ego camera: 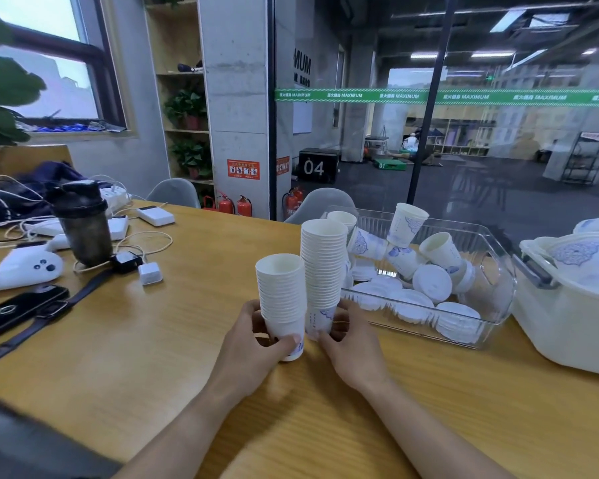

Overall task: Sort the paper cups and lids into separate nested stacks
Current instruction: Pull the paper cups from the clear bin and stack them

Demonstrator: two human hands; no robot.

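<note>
White paper hides much of what you hold: your left hand (256,335) wraps the bottom of the shorter cup stack (281,299), thumb across the front, so the lowest cup's blue print is mostly covered. Your right hand (351,340) curls round the base of the taller cup stack (322,267), and only a scrap of blue pattern shows between the fingers. Both stacks stand side by side, touching or nearly so; you cannot tell which. Whether their bases rest on the wooden table (173,333) is also unclear.

Each stack is a column of plain white rims, tightly nested, the taller one leaning slightly toward 1 o'clock.

At 2 o'clock from your hands sits the clear plastic bin (498,281), its near wall blurring the flat white lids (431,283) heaped inside. Loose cups (407,224) with blue motifs lie tumbled above them at odd angles. At 3 o'clock a white tub (567,326) is cut off by the frame edge. At 9 o'clock a dark shaker bottle (82,223) stands among cables.
</note>
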